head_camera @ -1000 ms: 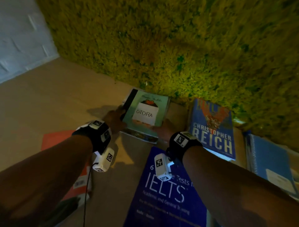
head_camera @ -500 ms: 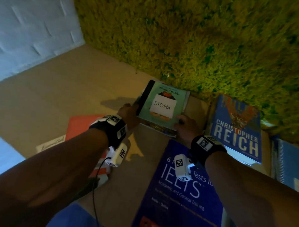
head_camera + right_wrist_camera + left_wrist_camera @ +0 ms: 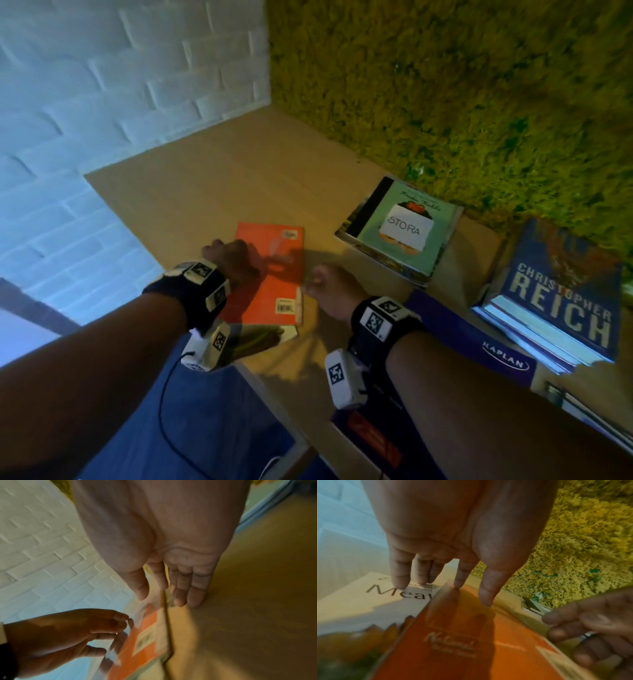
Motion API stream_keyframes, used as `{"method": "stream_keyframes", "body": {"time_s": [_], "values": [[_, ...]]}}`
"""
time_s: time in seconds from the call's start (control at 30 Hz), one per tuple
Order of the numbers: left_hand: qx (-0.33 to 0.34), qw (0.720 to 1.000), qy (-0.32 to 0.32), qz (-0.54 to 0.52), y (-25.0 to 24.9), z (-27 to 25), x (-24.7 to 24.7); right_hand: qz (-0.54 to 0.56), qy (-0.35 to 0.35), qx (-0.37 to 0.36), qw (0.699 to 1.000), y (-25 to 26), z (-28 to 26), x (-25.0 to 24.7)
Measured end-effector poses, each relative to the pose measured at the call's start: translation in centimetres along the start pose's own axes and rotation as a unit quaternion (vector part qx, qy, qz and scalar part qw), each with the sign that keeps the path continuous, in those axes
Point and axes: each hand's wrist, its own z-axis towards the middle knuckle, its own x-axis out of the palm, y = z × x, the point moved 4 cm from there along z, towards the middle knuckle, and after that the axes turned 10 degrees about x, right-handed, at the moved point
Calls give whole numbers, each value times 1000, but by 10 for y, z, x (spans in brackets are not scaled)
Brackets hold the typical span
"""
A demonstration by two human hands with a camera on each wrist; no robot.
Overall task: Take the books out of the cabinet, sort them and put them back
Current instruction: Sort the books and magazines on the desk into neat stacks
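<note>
An orange book (image 3: 274,287) lies on a white cookbook (image 3: 368,601) at the front left of the wooden shelf top (image 3: 212,178). My left hand (image 3: 227,255) hovers at the orange book's left edge, and in the left wrist view its straight fingertips (image 3: 400,585) touch both covers. At the book's right edge is my right hand (image 3: 317,284), thumb over the cover and fingers beside the edge (image 3: 164,601), not pinching it. A green book labelled STORA (image 3: 400,233) tops a small stack to the right, with no hand on it.
A blue Christopher Reich book (image 3: 561,294) tops a stack at the far right. A purple Kaplan IELTS book (image 3: 479,339) lies in front, under my right forearm. A moss-green wall (image 3: 445,85) backs the shelf and a white brick wall (image 3: 102,85) stands on the left.
Both hands have let go of the green STORA book and moved left to the orange book. My head has turned left, bringing the brick wall into view.
</note>
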Motion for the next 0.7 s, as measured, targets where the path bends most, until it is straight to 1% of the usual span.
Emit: {"method": "stream_keyframes", "body": {"time_s": [0.07,0.13,0.2,0.23,0.33,0.37,0.4,0.47,0.5,0.53,0.57,0.63,0.67,0.7], "values": [[11,1000,1,-1,8,-3,3,15,-1,-15,1000,12,-2,9],[30,999,17,-25,17,-3,5,50,0,-9,999,20,-5,14],[46,997,30,-53,20,-5,7,103,-5,16,995,22,-7,17],[55,996,30,-68,18,-5,9,138,-11,42,989,19,-7,18],[88,992,23,-89,-1,-7,15,267,-10,117,957,7,-9,18],[98,990,25,-97,-10,-6,19,288,-18,130,949,2,-9,14],[108,988,29,-108,-20,-7,20,288,-33,135,947,-6,-4,10],[133,980,36,-145,-36,-4,26,277,-53,118,952,-35,20,1],[148,972,47,-178,-44,-4,28,286,-54,107,951,-51,30,-3],[156,962,59,-218,-51,-6,29,308,-58,97,944,-58,27,-12],[170,953,58,-244,-58,-7,31,324,-64,94,939,-58,13,-23],[186,942,42,-276,-77,-7,31,339,-96,73,933,-41,-34,-48],[187,938,25,-292,-88,-9,30,346,-118,61,929,-39,-46,-56],[199,939,-5,-280,-103,-16,25,348,-144,49,925,-37,-60,-66]]}}
